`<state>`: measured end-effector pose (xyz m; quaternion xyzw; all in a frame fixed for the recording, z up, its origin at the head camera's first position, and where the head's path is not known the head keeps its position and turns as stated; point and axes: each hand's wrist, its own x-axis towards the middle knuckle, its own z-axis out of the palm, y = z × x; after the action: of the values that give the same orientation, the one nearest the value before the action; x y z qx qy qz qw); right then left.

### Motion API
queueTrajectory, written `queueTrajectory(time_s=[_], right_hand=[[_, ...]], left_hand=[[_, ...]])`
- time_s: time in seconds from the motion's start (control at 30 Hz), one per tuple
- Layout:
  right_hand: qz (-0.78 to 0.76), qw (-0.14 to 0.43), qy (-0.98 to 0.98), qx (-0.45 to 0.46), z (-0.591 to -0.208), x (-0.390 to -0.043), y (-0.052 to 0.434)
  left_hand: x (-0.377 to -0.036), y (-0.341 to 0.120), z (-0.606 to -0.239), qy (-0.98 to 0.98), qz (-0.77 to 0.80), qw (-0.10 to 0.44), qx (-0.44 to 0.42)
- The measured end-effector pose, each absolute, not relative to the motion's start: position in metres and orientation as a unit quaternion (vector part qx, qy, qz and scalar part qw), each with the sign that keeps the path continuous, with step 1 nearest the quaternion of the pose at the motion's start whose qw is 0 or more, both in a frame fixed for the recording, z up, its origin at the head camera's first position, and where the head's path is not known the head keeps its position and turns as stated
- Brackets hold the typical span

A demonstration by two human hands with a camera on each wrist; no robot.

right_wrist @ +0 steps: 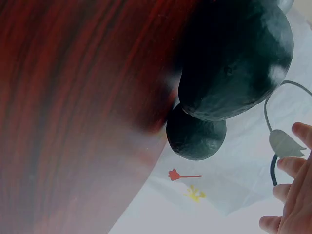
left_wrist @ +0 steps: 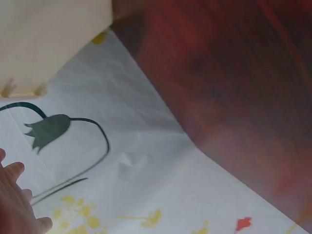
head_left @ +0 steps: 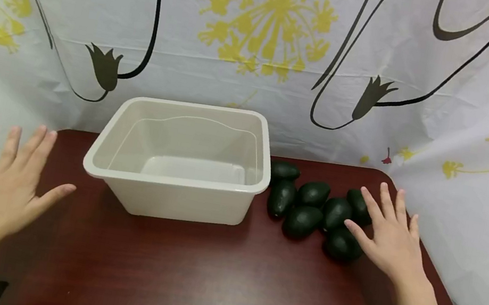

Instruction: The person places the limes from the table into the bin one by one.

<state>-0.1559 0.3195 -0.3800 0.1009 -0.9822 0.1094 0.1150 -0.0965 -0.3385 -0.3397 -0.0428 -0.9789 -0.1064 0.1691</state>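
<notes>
Head view: we record a dark red-brown table (head_left: 214,277) enclosed at the far side and on both flanks by a white cloth backdrop (head_left: 264,32) printed with yellow flower bursts and black looping stems. Next in size, a white plastic tub (head_left: 100,158) stands on the table left of centre, toward the far edge, upright, open side up; we see nothing inside it. Just right of the tub lies a cluster of dark green avocados (head_left: 308,206), seven by our count, packed close and touching one another, the leftmost almost against the tub wall.

Our right hand (head_left: 387,241) sits at the right of the cluster, palm down, fingers straight and spread; the thumb and forefinger reach the nearest fruits, and we cannot tell whether they touch. Our left hand (head_left: 7,188) is at the left of the tub, well apart from it, palm down over the table edge, fingers spread, holding nothing. Pale sleeves cover both wrists.

Right wrist view: two avocados show close up against table and cloth, with relaxed fingertips (right_wrist: 292,165) at the lower right. Left wrist view: mainly cloth, table edge and a tub corner.
</notes>
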Motion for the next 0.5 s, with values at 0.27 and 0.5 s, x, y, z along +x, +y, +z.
queueTrajectory(time_s=[0.27, 0.5], right_hand=[[0.115, 0.115, -0.982, 0.101, -0.380, -0.151, 0.319], [0.120, 0.109, -0.981, 0.104, -0.386, -0.145, 0.317]], left_hand=[[-0.104, -0.317, -0.328, -0.973, -0.118, 0.185, -0.075], [-0.121, -0.297, -0.318, -0.960, -0.154, 0.206, -0.115]])
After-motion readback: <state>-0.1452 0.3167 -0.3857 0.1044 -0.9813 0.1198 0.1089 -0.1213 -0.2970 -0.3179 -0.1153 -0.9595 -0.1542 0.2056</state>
